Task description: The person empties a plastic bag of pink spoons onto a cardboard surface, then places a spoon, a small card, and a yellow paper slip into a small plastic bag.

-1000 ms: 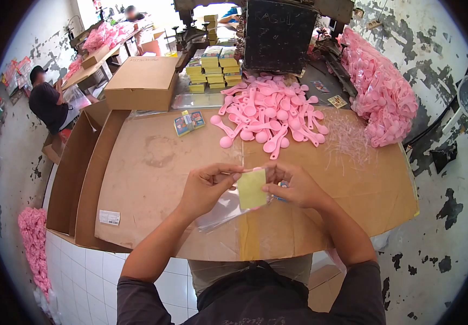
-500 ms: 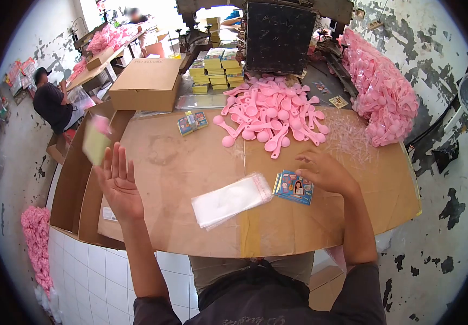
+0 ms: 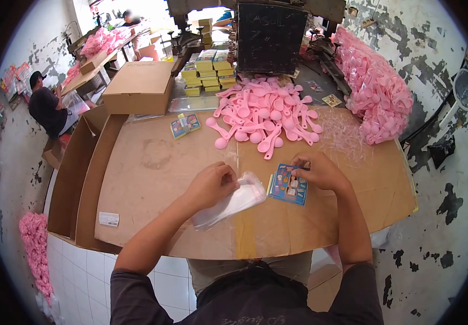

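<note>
Thin clear plastic bags (image 3: 228, 208) lie in a slanted pile on the cardboard-covered table. Over their upper part is my left hand (image 3: 212, 187), its fingers curled in; whatever they may grip is hidden. To the right, a small stack of blue printed cards (image 3: 289, 189) lies beside the bags. My right hand (image 3: 318, 170) pinches the top card at its upper right corner between thumb and fingers. Beyond both hands is a heap of pink plastic spoons (image 3: 266, 116).
A banded card bundle (image 3: 185, 125) lies at the back left, near a closed carton (image 3: 139, 89). Stacked card bundles (image 3: 207, 73) stand behind. An open cardboard box (image 3: 77, 184) lines the left edge. Bagged pink spoons (image 3: 377, 92) fill the right. Another person (image 3: 50, 105) sits at far left.
My left hand has come from the open box at left to the plastic bags, its fingers now curled. The airborne packet is out of sight. My right hand has closed on a card.
</note>
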A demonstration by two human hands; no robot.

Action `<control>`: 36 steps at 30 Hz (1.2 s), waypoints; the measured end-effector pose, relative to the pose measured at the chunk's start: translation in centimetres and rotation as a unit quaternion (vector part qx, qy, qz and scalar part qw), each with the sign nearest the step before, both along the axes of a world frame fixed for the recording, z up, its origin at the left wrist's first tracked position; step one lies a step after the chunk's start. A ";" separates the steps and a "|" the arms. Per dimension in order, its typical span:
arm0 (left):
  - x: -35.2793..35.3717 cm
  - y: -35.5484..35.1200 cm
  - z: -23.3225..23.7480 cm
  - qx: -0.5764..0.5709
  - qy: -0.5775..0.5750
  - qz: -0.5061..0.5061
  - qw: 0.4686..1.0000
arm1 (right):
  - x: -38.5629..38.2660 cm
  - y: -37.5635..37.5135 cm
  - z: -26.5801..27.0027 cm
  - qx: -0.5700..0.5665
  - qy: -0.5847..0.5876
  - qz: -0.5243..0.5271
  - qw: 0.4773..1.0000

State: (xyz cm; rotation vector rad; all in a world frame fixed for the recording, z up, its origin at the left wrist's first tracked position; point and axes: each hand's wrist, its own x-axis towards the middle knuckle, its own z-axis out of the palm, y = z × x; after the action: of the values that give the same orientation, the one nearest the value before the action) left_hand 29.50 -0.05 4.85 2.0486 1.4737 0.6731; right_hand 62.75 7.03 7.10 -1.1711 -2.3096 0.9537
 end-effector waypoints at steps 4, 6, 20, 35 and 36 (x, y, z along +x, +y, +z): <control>-0.1 -0.4 -0.6 -0.032 -0.159 0.055 0.985 | -2.0 -1.1 0.9 0.006 0.128 0.022 0.992; -0.3 -0.6 -0.7 -0.050 -0.162 0.057 0.984 | -4.2 -2.9 1.2 -0.079 0.189 0.028 0.978; -2.3 -0.4 1.2 -0.113 -0.398 0.025 0.910 | -6.5 -3.3 -2.5 0.042 0.161 0.020 0.986; 0.5 -2.0 0.8 -0.159 -0.376 -0.014 0.913 | -6.3 -3.2 -0.4 0.127 0.174 0.067 0.974; 0.6 -2.1 0.3 -0.148 -0.356 -0.029 0.922 | -6.4 -3.4 -0.4 0.118 0.158 0.086 0.977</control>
State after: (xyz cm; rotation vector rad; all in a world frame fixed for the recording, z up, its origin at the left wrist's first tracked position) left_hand 30.12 -2.16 5.15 1.3868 1.0019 0.9706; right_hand 56.36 3.64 6.68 -0.6784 -2.2130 0.8253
